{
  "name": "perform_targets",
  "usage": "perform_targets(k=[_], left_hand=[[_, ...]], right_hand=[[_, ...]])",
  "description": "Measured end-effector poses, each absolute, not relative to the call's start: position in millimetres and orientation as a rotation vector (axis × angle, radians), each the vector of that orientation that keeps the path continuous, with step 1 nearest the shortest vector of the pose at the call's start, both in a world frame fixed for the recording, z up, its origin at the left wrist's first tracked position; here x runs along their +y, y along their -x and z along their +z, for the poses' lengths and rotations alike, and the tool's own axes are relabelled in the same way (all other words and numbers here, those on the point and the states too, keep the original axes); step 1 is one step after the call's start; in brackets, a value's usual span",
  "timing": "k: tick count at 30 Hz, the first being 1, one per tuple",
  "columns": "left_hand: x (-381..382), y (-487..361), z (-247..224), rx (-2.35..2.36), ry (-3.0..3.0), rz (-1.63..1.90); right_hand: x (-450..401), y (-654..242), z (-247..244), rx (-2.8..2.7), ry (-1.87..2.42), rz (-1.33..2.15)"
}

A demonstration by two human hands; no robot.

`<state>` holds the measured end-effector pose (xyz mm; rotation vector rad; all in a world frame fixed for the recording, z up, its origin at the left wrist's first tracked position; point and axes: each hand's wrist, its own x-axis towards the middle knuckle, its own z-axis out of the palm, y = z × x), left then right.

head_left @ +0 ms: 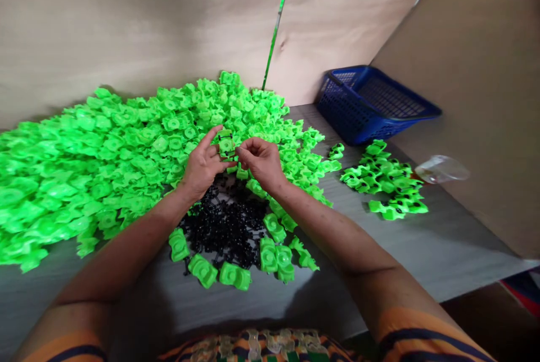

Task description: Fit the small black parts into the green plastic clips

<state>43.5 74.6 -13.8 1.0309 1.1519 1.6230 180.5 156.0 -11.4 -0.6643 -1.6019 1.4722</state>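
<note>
My left hand [203,166] holds a green plastic part [226,144] up between its fingers, with its hollow side and black pieces showing. My right hand [260,160] is pinched at the part's lower right edge; what its fingertips hold is too small to name. Below both hands lies a heap of small black pieces [223,227]. Several loose green parts [235,276] lie around the near side of the black heap. A large pile of green parts [109,153] spreads behind and to the left.
A blue basket [358,120] stands at the back right. In front of it is a smaller group of green parts with black pieces [383,182], beside a clear plastic cup [442,169] on its side. A green-stained stick [275,35] leans at the back wall.
</note>
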Motion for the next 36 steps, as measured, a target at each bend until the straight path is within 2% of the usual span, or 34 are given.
perform_targets(k=[36], left_hand=[[73,-49,-18,1.153,-1.026,1.645]], right_hand=[[152,-176,-26,-1.596,0.648,1.383]])
